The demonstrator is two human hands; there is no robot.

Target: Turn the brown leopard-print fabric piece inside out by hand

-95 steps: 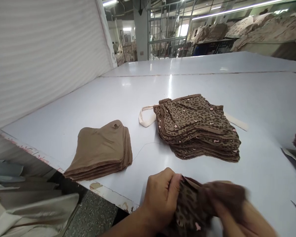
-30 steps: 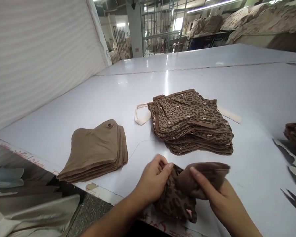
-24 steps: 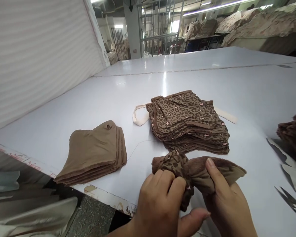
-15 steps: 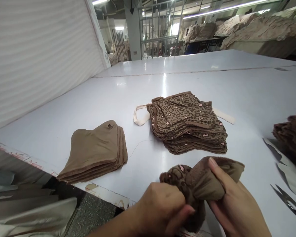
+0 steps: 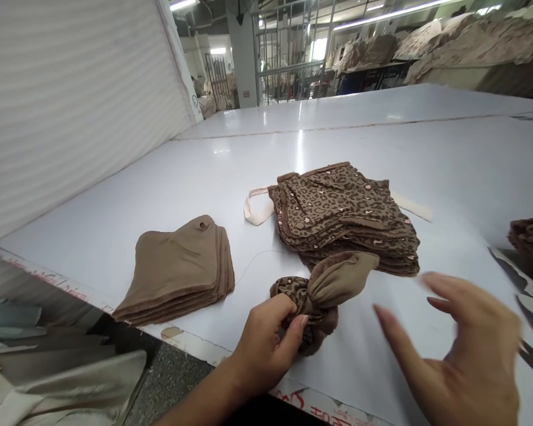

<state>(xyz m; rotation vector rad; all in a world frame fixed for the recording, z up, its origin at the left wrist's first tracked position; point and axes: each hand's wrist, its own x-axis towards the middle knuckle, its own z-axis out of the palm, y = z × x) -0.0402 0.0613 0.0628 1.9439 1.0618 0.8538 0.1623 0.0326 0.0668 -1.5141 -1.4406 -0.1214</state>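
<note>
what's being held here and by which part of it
The left hand holds the twisted fabric piece by its leopard-print part, pinched between thumb and fingers. The right hand is open and holds nothing.

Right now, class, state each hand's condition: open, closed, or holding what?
Left hand: closed, holding a knotted-looking bundle of brown leopard-print and plain brown cloth.
Right hand: open, motion-blurred, holding nothing.
</note>
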